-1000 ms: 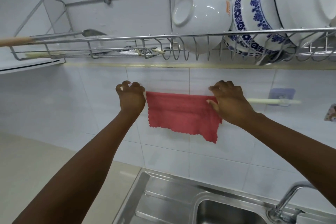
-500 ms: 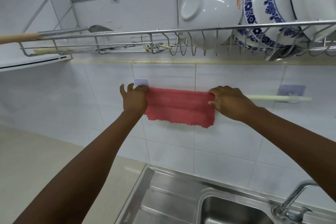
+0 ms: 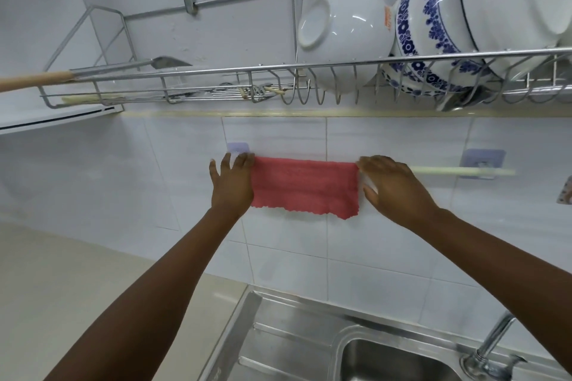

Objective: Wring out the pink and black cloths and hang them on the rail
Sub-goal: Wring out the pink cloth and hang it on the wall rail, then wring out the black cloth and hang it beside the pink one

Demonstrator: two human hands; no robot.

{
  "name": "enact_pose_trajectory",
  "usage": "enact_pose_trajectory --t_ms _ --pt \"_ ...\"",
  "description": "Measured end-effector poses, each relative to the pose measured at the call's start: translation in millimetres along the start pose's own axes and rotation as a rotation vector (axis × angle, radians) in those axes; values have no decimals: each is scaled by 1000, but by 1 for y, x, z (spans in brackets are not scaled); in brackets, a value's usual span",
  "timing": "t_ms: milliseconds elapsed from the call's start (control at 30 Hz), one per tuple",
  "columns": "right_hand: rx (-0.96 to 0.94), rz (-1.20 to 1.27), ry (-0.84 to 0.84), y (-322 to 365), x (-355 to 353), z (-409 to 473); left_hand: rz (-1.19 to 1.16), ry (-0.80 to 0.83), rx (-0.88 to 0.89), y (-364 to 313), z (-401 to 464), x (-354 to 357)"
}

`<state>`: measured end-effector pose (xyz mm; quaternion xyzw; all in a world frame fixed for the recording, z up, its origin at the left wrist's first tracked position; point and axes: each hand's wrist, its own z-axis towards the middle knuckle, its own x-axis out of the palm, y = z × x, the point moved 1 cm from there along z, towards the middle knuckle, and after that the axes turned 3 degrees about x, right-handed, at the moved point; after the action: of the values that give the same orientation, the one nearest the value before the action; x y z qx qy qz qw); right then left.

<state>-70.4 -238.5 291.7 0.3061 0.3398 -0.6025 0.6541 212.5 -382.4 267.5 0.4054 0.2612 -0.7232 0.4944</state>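
Below the hands lies the sink (image 3: pixel 309 346). The left hand (image 3: pixel 230 185) and right hand (image 3: pixel 394 189), fingers spread flat, gripping nothing, flank the pink cloth (image 3: pixel 305 187) draped over the rail (image 3: pixel 458 171). Unevenly hung, it could slide off; no black cloth shows.

Cloth (image 3: pixel 305 187) hangs over wall rail (image 3: pixel 458 171), apparently centred, between both hands; dish rack (image 3: pixel 309 68) above, sink (image 3: pixel 380 356) below.
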Motion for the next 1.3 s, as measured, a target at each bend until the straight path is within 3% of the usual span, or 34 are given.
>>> enact_pose_trajectory --t_ms 100,167,400,633,1000,1300 --pt "35 43 -21 -8 -1 -21 -223 -170 88 -22 -14 8" --pt "45 63 -18 -13 -3 -34 -411 -184 194 -48 -28 6" --pt "145 140 35 -35 -17 -85 -571 -27 355 -140 -54 -13" --pt "273 186 131 -63 -15 -190 -679 146 447 -220 -126 4" --pt "510 326 340 -75 31 -370 -776 548 372 -315 -274 86" --pt "679 268 616 -84 89 -470 -764 821 234 -348 -367 139"
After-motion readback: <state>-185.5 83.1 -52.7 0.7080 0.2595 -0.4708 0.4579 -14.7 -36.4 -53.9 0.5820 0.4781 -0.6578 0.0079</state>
